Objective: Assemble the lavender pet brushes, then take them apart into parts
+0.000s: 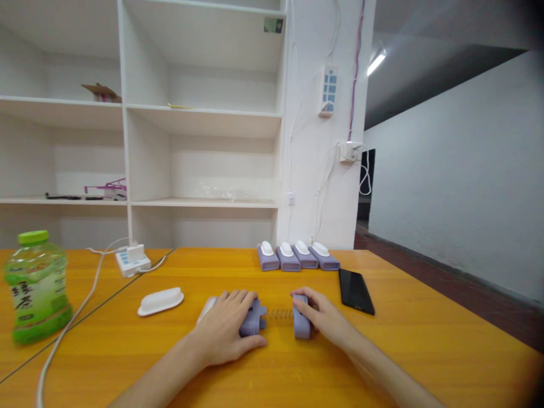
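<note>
My left hand [227,326] lies over a purple plastic housing [251,321] on the table, its fingers and thumb gripping it. A white part [207,310] shows at the housing's left end, partly hidden by the hand. Between thumb and fingers, my right hand [319,314] holds a separate purple end piece [301,320] upright, a short way to the right. A thin coil spring [279,314] spans the gap between the two purple parts. To the left of my left hand lies a loose white oval cover [161,301].
Several purple units [289,262] with white tops line the table's back edge. A black phone [356,290] lies at the right. On the left stand a green bottle [38,294], a white power strip [132,262] and its cable [87,300]. White shelving [204,110] rises behind.
</note>
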Demonstrator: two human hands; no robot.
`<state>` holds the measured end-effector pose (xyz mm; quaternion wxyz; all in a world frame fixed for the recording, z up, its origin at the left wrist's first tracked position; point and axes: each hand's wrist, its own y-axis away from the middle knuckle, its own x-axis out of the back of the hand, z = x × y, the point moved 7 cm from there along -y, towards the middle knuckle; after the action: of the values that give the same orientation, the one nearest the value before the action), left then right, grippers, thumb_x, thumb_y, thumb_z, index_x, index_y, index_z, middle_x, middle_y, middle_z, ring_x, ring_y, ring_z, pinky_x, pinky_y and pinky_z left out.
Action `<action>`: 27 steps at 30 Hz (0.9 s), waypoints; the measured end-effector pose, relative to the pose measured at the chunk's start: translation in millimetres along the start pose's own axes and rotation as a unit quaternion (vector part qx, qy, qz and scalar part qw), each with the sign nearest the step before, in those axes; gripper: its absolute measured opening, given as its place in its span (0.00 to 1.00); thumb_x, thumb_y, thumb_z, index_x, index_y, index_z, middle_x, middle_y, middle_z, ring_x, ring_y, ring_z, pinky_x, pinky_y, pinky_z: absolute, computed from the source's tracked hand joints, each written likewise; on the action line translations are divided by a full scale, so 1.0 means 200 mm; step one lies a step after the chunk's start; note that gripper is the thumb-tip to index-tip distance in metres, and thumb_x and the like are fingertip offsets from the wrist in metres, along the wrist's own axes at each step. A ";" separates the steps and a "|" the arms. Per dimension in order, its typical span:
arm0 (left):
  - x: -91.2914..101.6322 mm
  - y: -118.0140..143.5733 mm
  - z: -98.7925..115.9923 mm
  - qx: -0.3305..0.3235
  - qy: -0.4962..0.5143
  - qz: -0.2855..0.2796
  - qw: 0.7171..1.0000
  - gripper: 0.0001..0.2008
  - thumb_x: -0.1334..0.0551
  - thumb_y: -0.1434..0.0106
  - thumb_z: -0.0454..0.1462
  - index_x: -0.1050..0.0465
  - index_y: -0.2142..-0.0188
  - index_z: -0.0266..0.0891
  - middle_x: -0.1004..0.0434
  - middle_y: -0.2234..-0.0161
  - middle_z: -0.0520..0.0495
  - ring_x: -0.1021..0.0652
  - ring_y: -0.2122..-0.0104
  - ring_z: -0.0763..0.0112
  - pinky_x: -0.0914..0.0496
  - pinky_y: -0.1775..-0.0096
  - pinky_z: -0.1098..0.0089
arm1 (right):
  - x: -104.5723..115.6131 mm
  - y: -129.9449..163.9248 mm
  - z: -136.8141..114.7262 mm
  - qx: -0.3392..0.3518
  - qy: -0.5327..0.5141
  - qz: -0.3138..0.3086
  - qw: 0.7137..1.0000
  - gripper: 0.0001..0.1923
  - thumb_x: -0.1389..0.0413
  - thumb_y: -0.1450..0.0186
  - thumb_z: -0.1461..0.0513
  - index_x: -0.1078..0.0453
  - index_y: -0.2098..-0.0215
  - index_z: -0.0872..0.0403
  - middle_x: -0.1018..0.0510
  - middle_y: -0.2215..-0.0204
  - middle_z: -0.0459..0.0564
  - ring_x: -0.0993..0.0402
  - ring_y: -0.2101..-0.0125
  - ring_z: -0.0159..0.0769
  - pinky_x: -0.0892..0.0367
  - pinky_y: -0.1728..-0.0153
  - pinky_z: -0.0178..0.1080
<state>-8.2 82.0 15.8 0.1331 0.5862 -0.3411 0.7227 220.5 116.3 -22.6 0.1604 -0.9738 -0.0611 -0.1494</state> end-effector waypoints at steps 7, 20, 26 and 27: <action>-0.03 -0.02 0.02 0.010 0.028 -0.021 0.999 0.43 0.34 0.49 0.66 0.35 0.42 0.45 0.25 0.47 0.39 0.25 0.49 0.43 0.33 0.50 0.52 | -0.16 0.04 -0.08 0.005 0.027 0.010 1.000 0.22 0.44 0.32 0.44 0.27 0.54 0.52 0.22 0.67 0.47 0.28 0.71 0.36 0.35 0.71 0.36; -0.03 -0.02 0.16 -0.040 -0.113 -0.080 0.990 0.23 0.36 0.38 0.43 0.34 0.46 0.39 0.24 0.53 0.38 0.23 0.53 0.47 0.28 0.50 0.53 | -0.23 0.19 -0.33 0.131 0.194 -0.141 0.962 0.38 0.31 0.44 0.57 0.35 0.37 0.47 0.30 0.45 0.50 0.31 0.47 0.44 0.36 0.43 0.42; -0.02 0.00 0.16 -0.040 -0.067 -0.081 0.994 0.24 0.37 0.38 0.38 0.37 0.43 0.41 0.25 0.49 0.40 0.24 0.49 0.51 0.30 0.47 0.56 | -0.29 0.19 -0.36 0.152 0.176 -0.118 0.965 0.33 0.33 0.44 0.64 0.33 0.41 0.48 0.28 0.52 0.48 0.29 0.53 0.40 0.33 0.49 0.40; -0.01 0.01 0.16 -0.040 -0.060 -0.079 0.994 0.23 0.37 0.38 0.37 0.37 0.43 0.42 0.26 0.48 0.40 0.25 0.49 0.51 0.30 0.46 0.56 | -0.29 0.19 -0.35 0.150 0.171 -0.113 0.967 0.32 0.33 0.44 0.64 0.32 0.42 0.48 0.28 0.53 0.48 0.29 0.54 0.40 0.32 0.50 0.40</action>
<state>15.4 61.5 15.3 0.1922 0.6479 -0.3300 0.6591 153.5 53.5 12.8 0.2946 -0.8854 -0.1644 -0.3198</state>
